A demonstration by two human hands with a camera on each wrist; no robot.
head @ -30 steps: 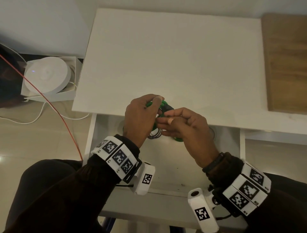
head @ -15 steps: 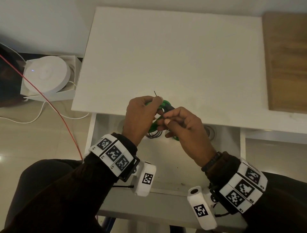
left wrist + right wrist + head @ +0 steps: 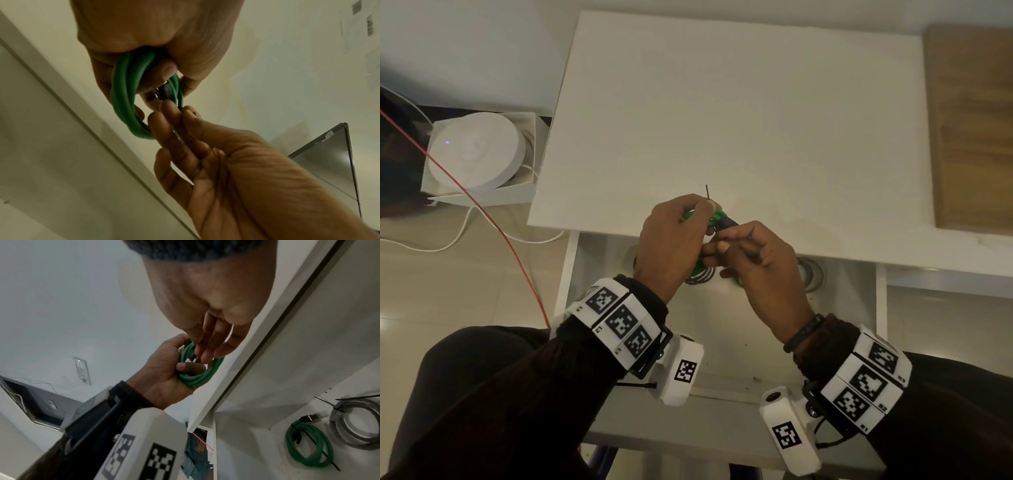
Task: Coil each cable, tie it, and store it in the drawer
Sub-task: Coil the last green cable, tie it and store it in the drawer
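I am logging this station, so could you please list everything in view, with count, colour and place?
Held cable coil: one, green, in left hand.
Cable tie: one, black, around held coil.
Stored coils: green and grey, one each, tied, in the drawer.
Desk: one, white.
Board: one, wooden, desk's right.
Round device: one, white, floor left.
Red wire: one, floor.
Left hand: grips coil.
Right hand: pinches tie.

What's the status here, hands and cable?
Left hand grips green coil. Right hand pinches black tie. Not yet in drawer. Nothing obstructing.
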